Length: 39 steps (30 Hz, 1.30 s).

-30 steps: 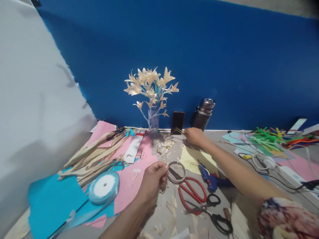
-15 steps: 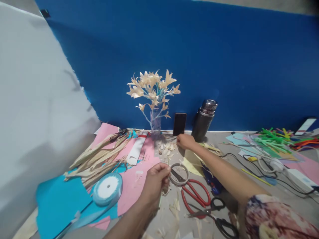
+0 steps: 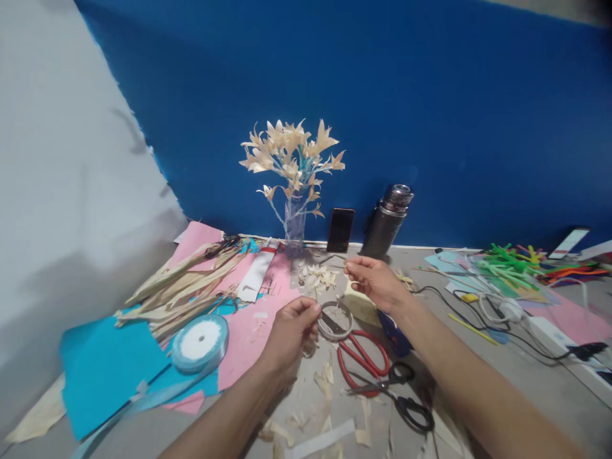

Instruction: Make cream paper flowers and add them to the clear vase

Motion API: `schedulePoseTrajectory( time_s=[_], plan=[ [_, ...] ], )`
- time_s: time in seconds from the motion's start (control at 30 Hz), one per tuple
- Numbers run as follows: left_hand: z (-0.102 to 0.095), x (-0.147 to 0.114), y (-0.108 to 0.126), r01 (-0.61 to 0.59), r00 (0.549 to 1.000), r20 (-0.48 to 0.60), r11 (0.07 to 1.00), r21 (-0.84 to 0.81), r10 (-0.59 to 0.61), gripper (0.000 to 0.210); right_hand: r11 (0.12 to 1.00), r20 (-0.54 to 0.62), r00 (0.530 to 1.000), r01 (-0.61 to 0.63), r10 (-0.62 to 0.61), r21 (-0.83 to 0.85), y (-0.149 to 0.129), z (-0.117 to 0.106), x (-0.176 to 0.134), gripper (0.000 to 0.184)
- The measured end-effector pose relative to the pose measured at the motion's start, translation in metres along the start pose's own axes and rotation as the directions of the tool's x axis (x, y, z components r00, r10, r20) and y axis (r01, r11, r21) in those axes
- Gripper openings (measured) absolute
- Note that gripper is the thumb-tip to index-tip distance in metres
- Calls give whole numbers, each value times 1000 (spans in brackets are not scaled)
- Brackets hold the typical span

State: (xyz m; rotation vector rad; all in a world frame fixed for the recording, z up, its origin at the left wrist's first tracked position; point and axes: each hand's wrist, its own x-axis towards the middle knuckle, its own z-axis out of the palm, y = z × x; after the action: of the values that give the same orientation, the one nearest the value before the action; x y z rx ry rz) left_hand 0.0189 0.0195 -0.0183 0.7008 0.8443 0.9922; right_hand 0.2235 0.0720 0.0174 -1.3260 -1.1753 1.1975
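Observation:
My left hand (image 3: 292, 328) is closed in a pinch in front of me, beside a grey tape ring (image 3: 347, 333). Whatever lies between its thumb and finger is too small to make out. Farther off, my right hand (image 3: 375, 282) also pinches, near a thin dark strip (image 3: 331, 257) on the table; what it holds is not clear. Pale petal-like scraps (image 3: 319, 276) lie left of its fingertips. Red-handled scissors (image 3: 367, 358) and black-handled scissors (image 3: 399, 390) overlap below the ring. Cream flowers (image 3: 294, 153) stand in a clear vase (image 3: 295, 229).
A dark flask (image 3: 386, 223) and a phone (image 3: 341, 231) stand by the blue wall. On the left lie a blue ribbon spool (image 3: 220, 344), dried husks (image 3: 167, 296) and coloured paper (image 3: 109, 363). Green pipe cleaners (image 3: 509, 268), cables and a power strip (image 3: 568, 357) occupy the right.
My right hand has drawn back slightly from beside the phone toward me and turned, its fingers now pointing left. My left hand keeps its pinch. The view has shifted slightly.

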Motion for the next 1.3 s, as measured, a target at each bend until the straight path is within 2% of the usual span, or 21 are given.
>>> schedulePoseTrajectory(
  time_s=[0.03, 0.1, 0.17, 0.27, 0.37, 0.43, 0.5, 0.6, 0.7, 0.77, 0.87, 0.97, 1.07, 1.2, 1.3],
  plan=[
    [2, -2, 1, -1, 1000, 22, 1000, -20, 1, 32, 984, 39, 999, -45, 39, 171, 1, 5, -13, 35],
    [6, -6, 1, -2, 997, 79, 997, -76, 8, 29, 913, 101, 993, -96, 61, 397, 5, 17, -34, 31],
    [10, -10, 0, 28, 989, 145, 989, -142, -8, 28, 851, 153, 986, -130, 60, 508, 13, 29, -49, 30],
    [12, -11, -4, 119, 971, 230, 970, -210, -69, 25, 795, 243, 967, -204, 74, 572, 25, 43, -60, 30],
    [11, -9, -7, 137, 965, 251, 962, -238, -76, 22, 762, 311, 949, -237, 50, 603, 33, 49, -61, 24],
    [9, -7, -6, 104, 973, 227, 967, -231, -50, 23, 753, 320, 947, -231, 29, 617, 34, 49, -61, 23],
    [8, -7, -3, 38, 984, 175, 984, -175, -7, 24, 753, 319, 947, -226, 23, 617, 33, 47, -62, 26],
    [9, -9, 5, -137, 990, 30, 990, 29, 136, 19, 773, 309, 951, -204, 10, 601, 29, 43, -65, 25],
    [11, -13, 10, -294, 946, -56, 916, 275, 320, 10, 837, 271, 962, -129, -23, 532, 24, 41, -69, 19],
    [13, -15, 11, -364, 913, -34, 850, 380, 406, 7, 895, 221, 974, -52, -53, 443, 22, 40, -71, 19],
    [15, -17, 11, -426, 882, 21, 779, 460, 470, 7, 956, 101, 989, 71, -104, 283, 21, 40, -73, 16],
    [16, -17, 10, -434, 883, 43, 776, 457, 468, 7, 978, 15, 992, 119, -123, 170, 20, 39, -73, 19],
    [16, -16, 9, -397, 907, 44, 817, 419, 418, 7, 981, -7, 995, 97, -97, 169, 20, 39, -73, 21],
    [13, -12, 7, -303, 946, 1, 882, 361, 324, 9, 936, 48, 999, -13, -4, 351, 22, 39, -71, 22],
    [13, -11, 6, -248, 961, -35, 914, 321, 273, 9, 842, 93, 989, -145, 113, 520, 23, 38, -70, 25]
  ],
)
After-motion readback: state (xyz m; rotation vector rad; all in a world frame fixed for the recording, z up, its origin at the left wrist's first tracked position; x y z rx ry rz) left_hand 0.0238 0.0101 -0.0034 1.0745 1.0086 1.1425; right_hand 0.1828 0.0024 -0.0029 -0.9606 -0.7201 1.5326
